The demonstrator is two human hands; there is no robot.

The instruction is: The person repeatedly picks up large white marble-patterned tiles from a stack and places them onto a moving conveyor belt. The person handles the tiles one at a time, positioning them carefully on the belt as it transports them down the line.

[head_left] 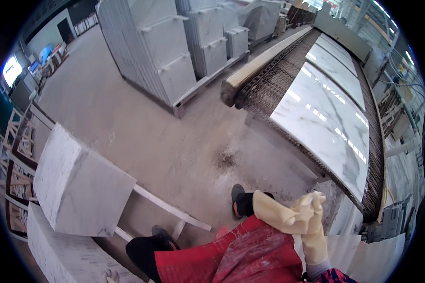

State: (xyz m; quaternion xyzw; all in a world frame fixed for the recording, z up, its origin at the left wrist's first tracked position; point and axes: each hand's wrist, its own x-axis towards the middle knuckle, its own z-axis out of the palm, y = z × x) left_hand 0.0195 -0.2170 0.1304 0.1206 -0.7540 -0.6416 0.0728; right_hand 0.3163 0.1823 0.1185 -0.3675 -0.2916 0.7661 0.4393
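My right hand point(315, 221) wears a cream rubber glove, with a grey liner showing at the wrist. Its fingers are closed round a second cream rubber glove point(274, 212), which looks empty, its wide cuff pointing left over my red apron point(255, 254). At the lower left edge, the pale grey gloved fingers of my left hand point(111, 277) show in part, slightly apart, against a white marble block point(63, 250). The rest of that hand is cut off by the picture's edge.
Polished white marble slabs point(326, 122) lie on a conveyor point(264, 96) at the right. Upright stacks of marble tiles point(151, 56) stand on a rack ahead. Another marble block point(80, 184) is at the left, beside a low frame point(170, 210) near my feet. Dark debris point(225, 159) marks the floor.
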